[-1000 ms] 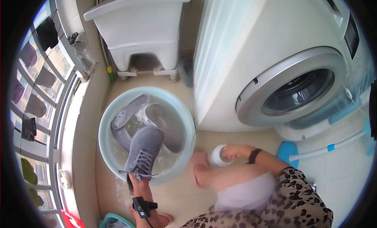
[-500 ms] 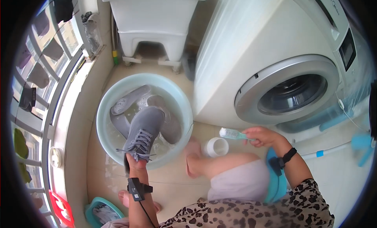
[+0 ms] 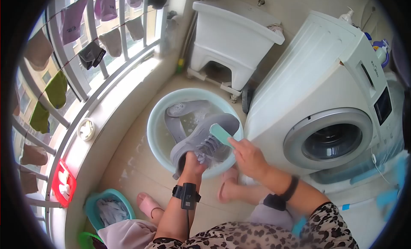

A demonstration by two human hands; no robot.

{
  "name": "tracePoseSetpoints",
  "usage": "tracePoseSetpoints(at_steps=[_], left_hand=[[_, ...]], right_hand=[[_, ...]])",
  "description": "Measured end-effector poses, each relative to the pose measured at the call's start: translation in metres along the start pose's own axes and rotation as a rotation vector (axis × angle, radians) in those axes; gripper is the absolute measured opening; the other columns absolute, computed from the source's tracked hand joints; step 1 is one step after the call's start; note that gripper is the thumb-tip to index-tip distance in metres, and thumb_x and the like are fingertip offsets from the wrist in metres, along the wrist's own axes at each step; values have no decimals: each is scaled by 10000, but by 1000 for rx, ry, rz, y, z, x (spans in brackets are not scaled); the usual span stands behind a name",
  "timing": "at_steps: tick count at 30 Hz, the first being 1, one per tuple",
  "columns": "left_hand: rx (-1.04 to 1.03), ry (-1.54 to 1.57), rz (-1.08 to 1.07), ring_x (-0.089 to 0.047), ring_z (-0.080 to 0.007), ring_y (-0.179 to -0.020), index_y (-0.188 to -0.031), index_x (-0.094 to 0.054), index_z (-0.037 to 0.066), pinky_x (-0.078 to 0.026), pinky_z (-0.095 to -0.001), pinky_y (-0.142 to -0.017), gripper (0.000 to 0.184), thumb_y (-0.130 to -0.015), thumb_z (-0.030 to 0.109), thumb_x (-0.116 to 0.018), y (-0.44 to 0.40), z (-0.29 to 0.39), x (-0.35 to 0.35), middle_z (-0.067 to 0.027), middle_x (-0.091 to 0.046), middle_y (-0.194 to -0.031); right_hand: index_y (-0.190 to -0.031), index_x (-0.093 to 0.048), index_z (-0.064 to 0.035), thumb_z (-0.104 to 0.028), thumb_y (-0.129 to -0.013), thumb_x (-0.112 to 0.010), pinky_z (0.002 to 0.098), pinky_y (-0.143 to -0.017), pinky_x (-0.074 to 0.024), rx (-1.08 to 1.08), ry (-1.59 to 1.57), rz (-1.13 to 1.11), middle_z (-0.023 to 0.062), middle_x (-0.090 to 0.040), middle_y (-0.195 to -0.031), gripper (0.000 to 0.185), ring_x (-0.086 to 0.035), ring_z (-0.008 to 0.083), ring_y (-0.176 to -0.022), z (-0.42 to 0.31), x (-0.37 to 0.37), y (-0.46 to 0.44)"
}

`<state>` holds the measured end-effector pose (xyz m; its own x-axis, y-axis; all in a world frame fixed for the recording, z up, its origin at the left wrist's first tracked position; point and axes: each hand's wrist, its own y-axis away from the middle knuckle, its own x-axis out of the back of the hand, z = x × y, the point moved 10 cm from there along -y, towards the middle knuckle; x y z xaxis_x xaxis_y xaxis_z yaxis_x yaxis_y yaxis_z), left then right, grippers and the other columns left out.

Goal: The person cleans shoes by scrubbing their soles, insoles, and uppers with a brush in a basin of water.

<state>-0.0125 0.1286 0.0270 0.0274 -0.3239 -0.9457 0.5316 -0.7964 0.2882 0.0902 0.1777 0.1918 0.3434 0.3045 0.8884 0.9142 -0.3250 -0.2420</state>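
Observation:
A grey lace-up shoe (image 3: 192, 141) is held over the basin, tilted, its toe up to the right. My left hand (image 3: 195, 164) grips it at the heel opening, the fingers partly hidden by the shoe. My right hand (image 3: 249, 158) is closed around the handle of a mint-green scrub brush (image 3: 220, 134). The brush's back faces up and its head is over the laces and upper; the bristles are hidden. Below is a pale blue basin (image 3: 151, 133) of sudsy water. Grey insoles (image 3: 195, 106) lie in it, one with foam on it.
A white washing machine (image 3: 295, 86) stands to the right, a white sink (image 3: 233, 39) at the back. Left are a window ledge with a red basket (image 3: 64, 184), and hanging socks (image 3: 56, 88). A teal tub (image 3: 92, 208) of cloth sits at lower left.
My right hand has brought the brush from the right side to the shoe and turned it bristles down. The shoe has tilted to the right. The view has shifted.

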Motion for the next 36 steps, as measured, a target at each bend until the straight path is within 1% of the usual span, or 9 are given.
tracePoseSetpoints(at_steps=[6,10,15,19,20,23,28,31,36], left_hand=[[-59,-112,-106,-529,-278,-1149,-1281,-468,-9,-431,-414,-989,488,-971,359,-393,12,0,-15,-146,-534,-1272],[-65,-192,-74,-529,-270,-1139,-1281,-468,1,-423,-393,-980,448,-981,318,-368,4,10,10,-145,-547,-1239],[-131,-258,-214,-567,-238,-1075,-1254,-490,-6,-459,-373,-933,419,-969,290,-410,16,3,-28,-114,-573,-1197],[-240,-514,-97,-556,-205,-1047,-1269,-476,-14,-447,-339,-921,396,-951,223,-478,-5,4,27,-99,-571,-1185],[-298,-974,-47,-548,-194,-1039,-1234,-516,-16,-439,-327,-914,366,-941,202,-500,-5,10,46,-98,-582,-1164],[-669,-1414,-176,-560,-178,-844,-972,-630,24,-456,-317,-746,215,-900,186,-509,37,36,-41,-72,-619,-922],[-746,-1768,-72,-583,-203,-982,-1151,-600,15,-436,-330,-888,304,-918,180,-494,47,45,-74,-108,-641,-1057],[-571,-1593,-168,-613,-244,-810,-958,-651,64,-454,-379,-718,244,-879,247,-511,30,43,-42,-98,-652,-852],[-911,-1606,-189,-601,-245,-853,-892,-640,48,-449,-364,-754,192,-858,189,-514,45,34,-58,-91,-651,-882]], right_hand=[[-1194,-579,-104,-100,-838,-564,437,-610,-493,-103,151,155,108,-555,-801,357,-578,332,-690,19,-14,-6],[-1207,-572,-109,-98,-841,-564,427,-553,-490,66,-185,135,124,-545,-779,366,-575,336,-653,-19,-49,4],[-1209,-560,-28,-39,-844,-533,430,-591,-468,-128,198,150,146,-551,-749,366,-572,346,-685,40,-29,-19],[-1149,-601,-57,-77,-851,-543,452,-603,-468,4,-93,52,169,-571,-739,304,-581,361,-702,5,-42,-13],[-1127,-612,-63,-92,-853,-544,457,-603,-470,76,-177,-14,171,-574,-730,284,-586,363,-706,-15,-46,-10],[-1120,-623,-57,-105,-851,-553,458,-607,-472,26,-28,77,178,-576,-716,281,-584,374,-686,10,-36,-13],[-1161,-599,-40,-112,-864,-550,458,-642,-479,-208,-234,179,197,-580,-720,309,-579,398,-664,60,-41,-10],[-1139,-613,-28,-101,-873,-534,449,-643,-483,-3,-245,24,216,-607,-742,287,-595,395,-702,-14,-43,-7],[-1189,-596,-69,-78,-852,-572,415,-647,-473,-206,-137,139,188,-569,-797,339,-573,370,-720,72,-43,-16]])
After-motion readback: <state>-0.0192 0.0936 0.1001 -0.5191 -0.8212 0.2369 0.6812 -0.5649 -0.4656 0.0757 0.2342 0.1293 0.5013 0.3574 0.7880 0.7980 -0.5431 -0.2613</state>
